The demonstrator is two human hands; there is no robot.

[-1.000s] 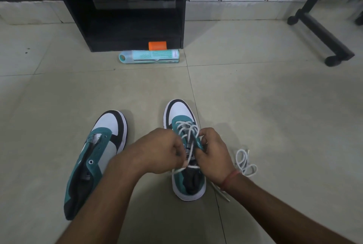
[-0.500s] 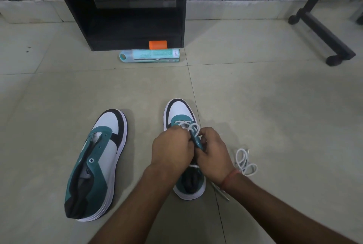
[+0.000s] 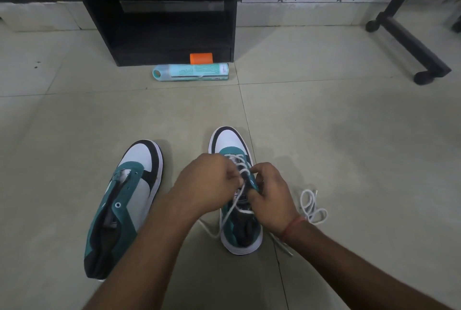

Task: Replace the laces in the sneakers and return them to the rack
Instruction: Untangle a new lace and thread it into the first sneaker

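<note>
Two teal, white and black sneakers stand on the tiled floor. The left sneaker (image 3: 127, 205) has bare eyelets and no lace. The right sneaker (image 3: 230, 142) is partly laced with a white lace (image 3: 238, 160). My left hand (image 3: 209, 182) pinches that lace over the shoe's middle. My right hand (image 3: 270, 195) grips the teal eyelet flap on the shoe's right side. Loose lace ends trail on both sides of the heel. A second white lace (image 3: 311, 206) lies coiled on the floor right of my right wrist.
A black shoe rack (image 3: 159, 10) stands against the wall ahead. A teal cylindrical can (image 3: 190, 72) lies in front of it with an orange object (image 3: 200, 58) behind. A black wheeled frame (image 3: 409, 35) sits at the far right.
My left hand slid from the shoe's left side over its laces, then drew back a little with the lace, showing a loose end at the left of the heel. The right hand stayed.
</note>
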